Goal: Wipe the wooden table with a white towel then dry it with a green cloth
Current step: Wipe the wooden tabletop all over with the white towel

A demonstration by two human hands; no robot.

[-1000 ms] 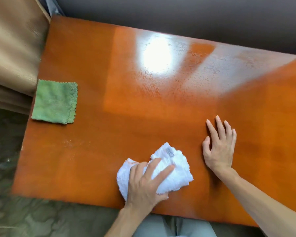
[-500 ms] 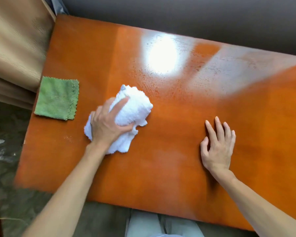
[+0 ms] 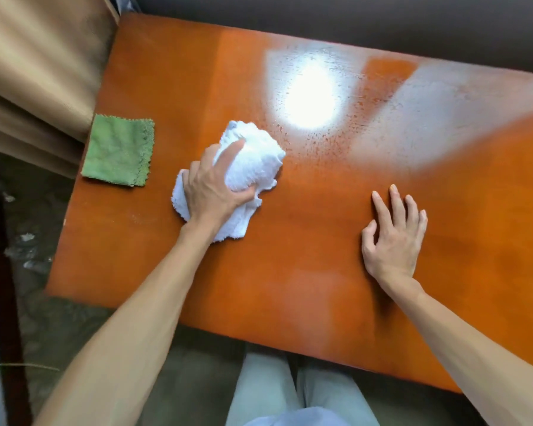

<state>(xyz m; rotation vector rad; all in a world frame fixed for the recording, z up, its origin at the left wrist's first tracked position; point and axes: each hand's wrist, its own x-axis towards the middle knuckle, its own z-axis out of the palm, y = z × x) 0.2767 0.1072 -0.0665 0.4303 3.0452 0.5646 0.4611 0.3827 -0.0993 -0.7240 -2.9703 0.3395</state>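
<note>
A glossy orange-brown wooden table fills most of the view. My left hand presses down on a bunched white towel at the table's left-middle, fingers wrapped over it. A folded green cloth lies flat at the left edge, a short gap left of the towel. My right hand rests flat on the wood to the right, fingers spread, holding nothing.
Tan curtain fabric hangs beside the table's left far corner. A dark wall runs along the far edge. A bright light reflection and hazy streaks sit on the far half. My light trousers show below the near edge.
My left hand carried the white towel from the near edge up and left toward the green cloth, then slid it slightly right. My right hand stayed planted.
</note>
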